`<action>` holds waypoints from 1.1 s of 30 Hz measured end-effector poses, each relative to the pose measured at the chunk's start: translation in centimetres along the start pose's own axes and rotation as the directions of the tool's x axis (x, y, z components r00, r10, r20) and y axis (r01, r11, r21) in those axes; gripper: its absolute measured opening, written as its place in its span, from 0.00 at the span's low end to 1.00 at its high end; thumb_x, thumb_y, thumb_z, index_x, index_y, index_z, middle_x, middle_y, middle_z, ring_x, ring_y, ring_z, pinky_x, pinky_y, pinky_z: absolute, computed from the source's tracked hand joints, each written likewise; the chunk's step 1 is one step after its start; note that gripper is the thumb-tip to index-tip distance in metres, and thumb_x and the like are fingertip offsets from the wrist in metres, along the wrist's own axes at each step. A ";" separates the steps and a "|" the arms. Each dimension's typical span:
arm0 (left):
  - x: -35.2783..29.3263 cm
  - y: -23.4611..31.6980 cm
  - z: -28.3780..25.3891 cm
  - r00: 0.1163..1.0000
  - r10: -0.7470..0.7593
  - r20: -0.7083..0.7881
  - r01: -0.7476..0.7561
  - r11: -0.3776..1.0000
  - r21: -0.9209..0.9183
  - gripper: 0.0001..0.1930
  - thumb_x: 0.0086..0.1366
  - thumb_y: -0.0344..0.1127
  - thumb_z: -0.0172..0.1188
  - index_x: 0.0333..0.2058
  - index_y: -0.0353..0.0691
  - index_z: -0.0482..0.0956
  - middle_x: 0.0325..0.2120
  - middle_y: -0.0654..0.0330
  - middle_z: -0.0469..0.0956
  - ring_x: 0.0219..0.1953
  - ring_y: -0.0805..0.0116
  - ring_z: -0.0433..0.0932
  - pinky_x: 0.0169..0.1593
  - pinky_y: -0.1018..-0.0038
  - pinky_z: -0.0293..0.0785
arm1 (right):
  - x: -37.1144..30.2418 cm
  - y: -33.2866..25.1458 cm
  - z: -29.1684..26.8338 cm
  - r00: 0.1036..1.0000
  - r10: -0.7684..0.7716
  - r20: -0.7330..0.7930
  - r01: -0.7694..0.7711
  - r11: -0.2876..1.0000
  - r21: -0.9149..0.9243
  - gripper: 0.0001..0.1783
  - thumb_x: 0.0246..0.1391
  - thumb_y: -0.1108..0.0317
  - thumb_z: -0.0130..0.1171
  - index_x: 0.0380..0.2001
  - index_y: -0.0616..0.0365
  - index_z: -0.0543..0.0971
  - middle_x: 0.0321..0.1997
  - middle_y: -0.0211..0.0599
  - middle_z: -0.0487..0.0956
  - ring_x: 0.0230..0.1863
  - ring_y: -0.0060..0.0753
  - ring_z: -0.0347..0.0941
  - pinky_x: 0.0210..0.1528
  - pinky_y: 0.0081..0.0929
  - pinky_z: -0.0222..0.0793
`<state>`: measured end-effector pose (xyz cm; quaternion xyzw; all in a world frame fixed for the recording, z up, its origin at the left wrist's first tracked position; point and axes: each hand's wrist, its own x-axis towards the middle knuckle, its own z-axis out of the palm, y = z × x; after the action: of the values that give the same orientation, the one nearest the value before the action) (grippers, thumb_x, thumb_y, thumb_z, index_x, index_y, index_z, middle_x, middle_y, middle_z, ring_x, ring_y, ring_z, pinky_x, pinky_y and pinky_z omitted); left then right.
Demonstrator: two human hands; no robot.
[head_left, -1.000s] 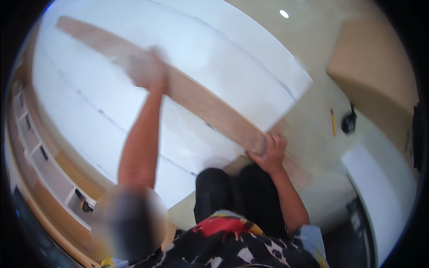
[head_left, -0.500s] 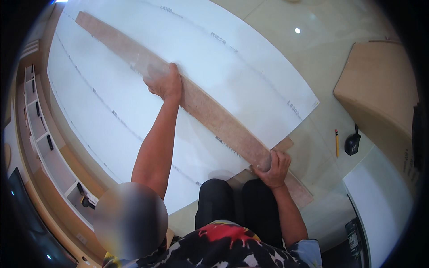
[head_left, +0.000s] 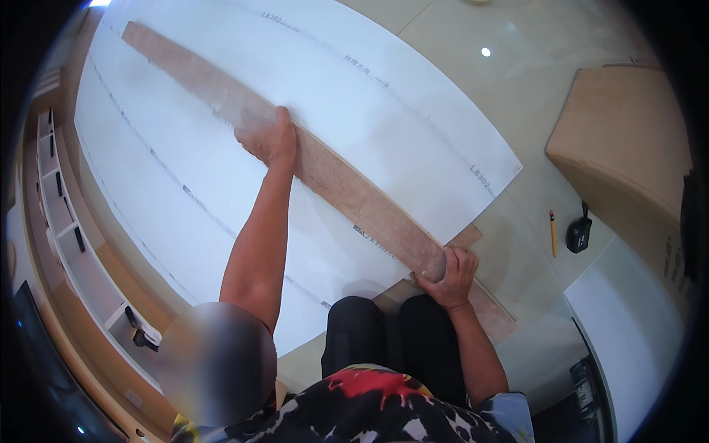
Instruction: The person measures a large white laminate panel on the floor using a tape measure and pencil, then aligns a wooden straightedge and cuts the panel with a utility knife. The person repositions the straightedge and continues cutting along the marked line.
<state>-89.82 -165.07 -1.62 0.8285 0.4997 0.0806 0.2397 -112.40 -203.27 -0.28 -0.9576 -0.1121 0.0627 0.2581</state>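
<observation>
A long, narrow brown board (head_left: 354, 196) lies slantwise across a large white panel (head_left: 413, 140), running from the far left toward my knees. My left hand (head_left: 272, 142) grips it around its middle, thumb at the far edge and fingers on the opposite side. At the near end, my right hand (head_left: 453, 279) is closed around the board's corner, just in front of my right knee. Another brown strip (head_left: 493, 311) shows beneath that hand and runs under the panel's near edge. A blurred round patch covers the area by my left upper arm.
On the tiled floor to the right lie a yellow pencil (head_left: 553, 235) and a black tape measure (head_left: 579, 232). Beyond them stands a cardboard box (head_left: 620, 140); a white board (head_left: 628, 325) is nearer. Low shelving (head_left: 92, 277) with black-handled items lines the left side.
The whole view has shifted slightly. Both hands keep their hold at the same spots on the brown board, which lies as before on the white panel.
</observation>
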 end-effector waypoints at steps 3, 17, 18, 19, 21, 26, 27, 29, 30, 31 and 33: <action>0.2 -0.2 0.0 1.000 0.010 -0.018 -0.010 1.000 0.002 0.47 0.54 0.53 0.64 0.69 0.39 0.56 0.66 0.34 0.50 0.67 0.38 0.57 0.67 0.56 0.59 | 0.0 0.1 0.2 1.000 -0.002 -0.004 0.002 1.000 -0.001 0.44 0.29 0.50 0.77 0.50 0.60 0.73 0.49 0.45 0.68 0.51 0.54 0.64 0.57 0.53 0.60; 0.4 -0.9 0.3 0.999 0.045 -0.029 -0.046 0.998 -0.050 0.44 0.54 0.49 0.65 0.66 0.42 0.58 0.63 0.37 0.53 0.63 0.40 0.59 0.63 0.53 0.63 | -0.3 0.0 0.3 1.000 0.004 -0.009 -0.004 1.000 -0.018 0.43 0.30 0.50 0.77 0.50 0.59 0.72 0.48 0.45 0.69 0.51 0.53 0.64 0.57 0.52 0.60; 0.6 -1.1 0.3 0.998 0.052 -0.033 -0.054 0.997 -0.047 0.44 0.53 0.49 0.65 0.66 0.42 0.58 0.63 0.36 0.53 0.63 0.40 0.59 0.63 0.53 0.63 | -0.4 -0.1 0.2 1.000 0.003 0.001 -0.003 1.000 -0.016 0.43 0.30 0.50 0.77 0.50 0.59 0.73 0.48 0.45 0.69 0.51 0.53 0.64 0.57 0.52 0.60; 0.6 -0.9 0.4 0.998 0.043 -0.034 -0.044 0.998 -0.042 0.44 0.53 0.49 0.65 0.66 0.41 0.59 0.63 0.36 0.53 0.63 0.40 0.60 0.63 0.53 0.63 | -0.3 0.0 0.2 1.000 0.004 0.002 -0.004 1.000 -0.017 0.43 0.30 0.50 0.77 0.50 0.59 0.73 0.49 0.44 0.69 0.51 0.52 0.64 0.57 0.51 0.60; 0.5 -0.6 0.5 0.999 0.025 -0.037 -0.026 0.999 -0.032 0.44 0.53 0.48 0.65 0.66 0.41 0.59 0.63 0.36 0.53 0.63 0.39 0.60 0.63 0.54 0.63 | -0.1 0.1 0.0 1.000 0.004 -0.006 -0.004 1.000 -0.004 0.43 0.30 0.50 0.77 0.50 0.59 0.73 0.48 0.44 0.69 0.51 0.52 0.65 0.57 0.51 0.60; 0.6 -0.9 0.5 0.999 0.015 -0.050 -0.018 0.997 -0.071 0.44 0.52 0.49 0.66 0.65 0.39 0.60 0.64 0.37 0.53 0.64 0.40 0.59 0.64 0.55 0.63 | 0.1 0.0 -0.1 1.000 -0.003 -0.009 0.003 1.000 0.012 0.43 0.29 0.50 0.77 0.50 0.58 0.73 0.47 0.43 0.69 0.50 0.51 0.65 0.57 0.51 0.60; 0.6 -1.0 0.5 0.998 0.012 -0.054 -0.016 0.996 -0.083 0.44 0.51 0.49 0.66 0.66 0.39 0.60 0.64 0.37 0.53 0.65 0.41 0.59 0.64 0.55 0.63 | 0.2 -0.1 -0.2 1.000 0.000 -0.009 0.000 1.000 0.007 0.43 0.29 0.50 0.77 0.50 0.58 0.73 0.47 0.43 0.69 0.50 0.51 0.65 0.57 0.51 0.60; 0.4 -0.7 0.4 0.999 0.007 -0.040 -0.010 0.997 -0.079 0.45 0.51 0.49 0.67 0.66 0.39 0.60 0.65 0.37 0.52 0.65 0.41 0.59 0.65 0.55 0.63 | 0.3 -0.1 -0.2 1.000 0.008 -0.004 -0.008 1.000 -0.002 0.43 0.28 0.50 0.77 0.50 0.58 0.73 0.48 0.43 0.69 0.50 0.51 0.65 0.57 0.51 0.60; 0.4 -0.6 0.3 0.999 0.004 -0.034 -0.007 0.997 -0.077 0.46 0.51 0.49 0.67 0.66 0.39 0.60 0.65 0.37 0.52 0.66 0.41 0.58 0.65 0.55 0.63 | 0.0 0.0 -0.2 1.000 0.013 0.003 -0.013 1.000 -0.003 0.43 0.28 0.50 0.77 0.50 0.58 0.73 0.48 0.43 0.69 0.50 0.51 0.65 0.57 0.51 0.60; 0.5 -0.7 0.2 0.999 0.002 -0.040 -0.005 0.997 -0.077 0.46 0.51 0.49 0.67 0.66 0.38 0.60 0.65 0.37 0.52 0.66 0.41 0.58 0.65 0.55 0.62 | 0.0 -0.1 -0.2 1.000 0.015 0.011 -0.015 1.000 -0.003 0.44 0.28 0.50 0.77 0.50 0.58 0.73 0.48 0.43 0.69 0.50 0.51 0.65 0.57 0.51 0.60; 0.7 -1.0 0.1 0.999 0.000 -0.053 -0.004 0.997 -0.077 0.46 0.51 0.49 0.67 0.66 0.38 0.60 0.65 0.37 0.52 0.65 0.41 0.58 0.65 0.55 0.62 | 0.1 -0.4 0.0 1.000 0.010 0.005 -0.010 1.000 0.002 0.44 0.28 0.50 0.78 0.50 0.58 0.73 0.48 0.43 0.69 0.50 0.51 0.65 0.57 0.51 0.60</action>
<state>-90.23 -164.09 -2.24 0.8167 0.5015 0.1219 0.2582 -112.40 -202.90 -0.02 -0.9577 -0.1078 0.0664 0.2583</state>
